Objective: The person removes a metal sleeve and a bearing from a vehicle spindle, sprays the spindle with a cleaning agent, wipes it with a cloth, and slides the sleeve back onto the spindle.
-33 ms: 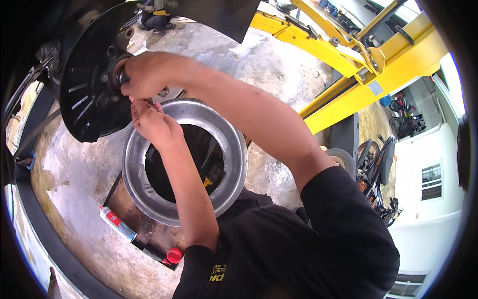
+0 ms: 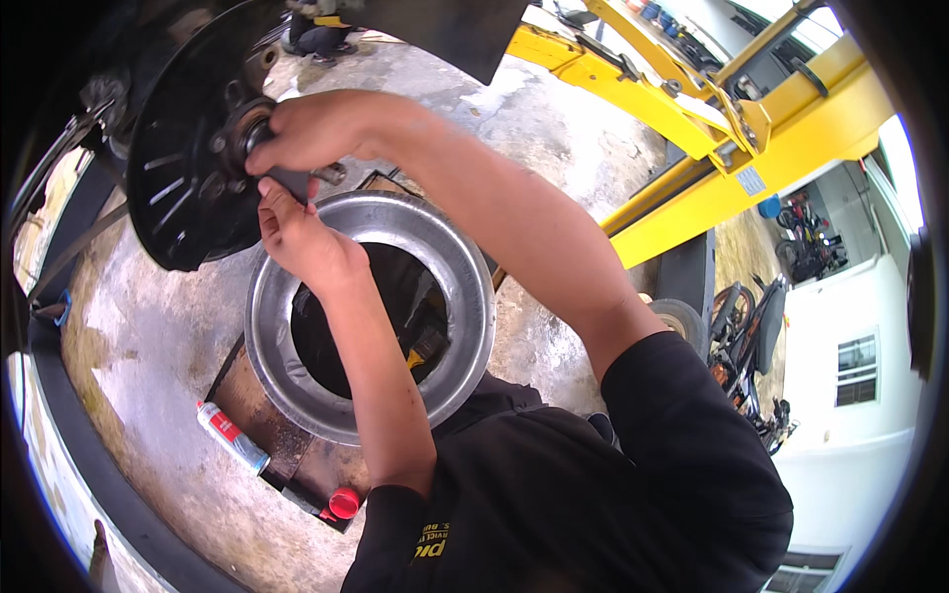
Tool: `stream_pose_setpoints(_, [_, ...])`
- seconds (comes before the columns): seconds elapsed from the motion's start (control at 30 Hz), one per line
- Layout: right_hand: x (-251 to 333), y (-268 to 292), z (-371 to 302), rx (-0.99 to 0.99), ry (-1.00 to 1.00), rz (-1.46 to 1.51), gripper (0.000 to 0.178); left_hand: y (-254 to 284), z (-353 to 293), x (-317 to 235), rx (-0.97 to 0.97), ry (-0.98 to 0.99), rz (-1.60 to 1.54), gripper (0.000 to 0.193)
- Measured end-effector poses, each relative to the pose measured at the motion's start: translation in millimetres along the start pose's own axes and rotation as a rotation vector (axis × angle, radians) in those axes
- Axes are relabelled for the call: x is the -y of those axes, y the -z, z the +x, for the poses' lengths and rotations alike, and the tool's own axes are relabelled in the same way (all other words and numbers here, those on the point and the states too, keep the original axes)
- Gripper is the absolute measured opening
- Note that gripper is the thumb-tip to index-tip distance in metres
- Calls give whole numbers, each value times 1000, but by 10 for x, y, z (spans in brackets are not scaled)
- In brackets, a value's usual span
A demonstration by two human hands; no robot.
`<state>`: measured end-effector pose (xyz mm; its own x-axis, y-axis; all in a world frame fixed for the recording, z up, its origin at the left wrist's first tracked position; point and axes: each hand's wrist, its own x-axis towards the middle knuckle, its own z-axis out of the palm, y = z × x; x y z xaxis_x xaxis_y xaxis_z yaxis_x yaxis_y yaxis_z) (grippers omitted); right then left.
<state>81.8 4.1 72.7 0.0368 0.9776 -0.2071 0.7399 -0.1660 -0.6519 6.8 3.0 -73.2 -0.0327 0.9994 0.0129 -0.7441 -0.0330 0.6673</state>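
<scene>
A dark tool handle [image 2: 294,182] is held at the wheel hub [image 2: 240,138], far left in the scene, at the centre of the black brake disc [image 2: 183,168]. The right hand [image 2: 314,128] is closed over the hub end of the tool, knuckles up, w/ the forearm running back to the right. The left hand [image 2: 301,237] is closed just below it, thumb and fingers pinched on the lower end of the same handle; the two hands are nearly touching. What kind of tool it is can't be told, as most of it is hidden by the hands.

Just below the hands, a round metal drain pan [image 2: 465,287] w/ a wide shiny rim and a dark opening is seen on the floor, w/ a brush [image 2: 427,346] lying inside. Near left of the pan, a spray can [image 2: 230,435] w/ red and white label is laid on its side, and a red cap [image 2: 343,502] is seen nearer still. The concrete floor [image 2: 148,336] is stained and wet-looking. Far right, the yellow arms of a car lift [image 2: 682,148] are seen, and motorbikes [image 2: 751,326] are parked beyond, at right
</scene>
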Motion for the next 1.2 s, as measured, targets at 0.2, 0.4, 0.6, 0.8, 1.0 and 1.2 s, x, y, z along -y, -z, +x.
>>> stream_pose_setpoints(0.2, [-118,-18,21,-63,0,56,41,-55,-15,-50,59,-48,10,31])
stream_pose_setpoints(0.4, [173,-577,15,-513,25,-1179,31,-131,9,56,201,246,-508,22])
stream_pose_setpoints(0.6, [-361,-59,47,-80,61,414,42,-190,-142,-190,25,-57,-64,28])
stream_pose_setpoints(0.8, [131,-29,-31,-131,-71,-364,46,-16,-14,-138,81,45,-47,25])
stream_pose_setpoints(1.0, [71,-678,138,-641,48,-1171,32,-103,0,145,194,63,-294,18])
stream_pose_setpoints(1.2, [98,7,26,-108,-61,-341,31,-93,-108,-271,35,-93,13,24])
